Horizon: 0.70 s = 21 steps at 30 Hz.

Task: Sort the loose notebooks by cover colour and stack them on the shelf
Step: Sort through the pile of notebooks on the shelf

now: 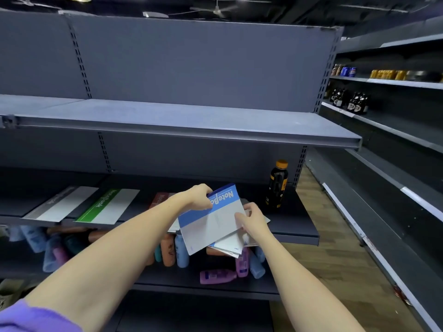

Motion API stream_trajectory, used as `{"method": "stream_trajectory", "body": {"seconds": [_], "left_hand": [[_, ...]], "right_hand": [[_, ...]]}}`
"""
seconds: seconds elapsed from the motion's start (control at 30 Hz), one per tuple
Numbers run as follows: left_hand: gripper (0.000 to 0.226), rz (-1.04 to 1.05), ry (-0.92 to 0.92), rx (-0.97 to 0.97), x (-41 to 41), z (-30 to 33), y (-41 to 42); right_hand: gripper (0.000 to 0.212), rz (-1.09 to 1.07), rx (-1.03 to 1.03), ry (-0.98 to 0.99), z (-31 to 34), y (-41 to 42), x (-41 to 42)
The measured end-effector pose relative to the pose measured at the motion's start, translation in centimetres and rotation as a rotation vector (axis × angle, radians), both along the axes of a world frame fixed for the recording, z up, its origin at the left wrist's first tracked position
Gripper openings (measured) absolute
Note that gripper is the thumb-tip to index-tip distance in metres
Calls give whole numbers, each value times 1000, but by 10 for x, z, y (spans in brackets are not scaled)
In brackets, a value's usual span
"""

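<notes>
A blue-and-white notebook (211, 224) is tilted up over the middle shelf (294, 232). My left hand (196, 196) grips its top left edge and my right hand (251, 220) holds its right side. More notebooks (230, 248) lie loosely under it, partly hidden. Further left on the same shelf lie a green-and-white notebook (107, 207) and a grey-and-white notebook (62, 203). A red notebook (160, 198) shows behind my left forearm, mostly hidden.
A dark bottle with an orange cap (278, 184) stands on the shelf just right of my hands. Several toiletry bottles (217, 276) lie on the lower shelf. The upper shelf (182, 123) is bare. Drinks (357, 105) fill the shelving on the right.
</notes>
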<state>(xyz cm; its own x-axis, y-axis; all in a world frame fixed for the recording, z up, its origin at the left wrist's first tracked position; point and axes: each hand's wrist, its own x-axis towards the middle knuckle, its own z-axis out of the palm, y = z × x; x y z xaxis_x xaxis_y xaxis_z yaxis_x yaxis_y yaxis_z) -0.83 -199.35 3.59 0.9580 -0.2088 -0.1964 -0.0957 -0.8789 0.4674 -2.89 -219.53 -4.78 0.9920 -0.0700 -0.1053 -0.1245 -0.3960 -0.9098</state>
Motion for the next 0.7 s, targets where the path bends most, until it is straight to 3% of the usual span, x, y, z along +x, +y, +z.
{"method": "stream_trajectory", "body": {"seconds": [0.13,0.27,0.43,0.6,0.7], "left_hand": [[6,71,3,-198,2,-16,-4],[10,150,-65,-280,2,-25,-9],[14,166,-151,-89,3,-40,-9],[40,102,-226,79,0,-46,3],[41,72,-207,125,-2,-49,10]], "right_hand": [[36,-182,362,157,3,-6,-2],[28,-105,412,280,-2,-4,-1],[24,-86,238,195,-13,4,1],[28,-116,-107,39,-11,1,13],[28,-45,-319,-3,-14,-3,20]]}}
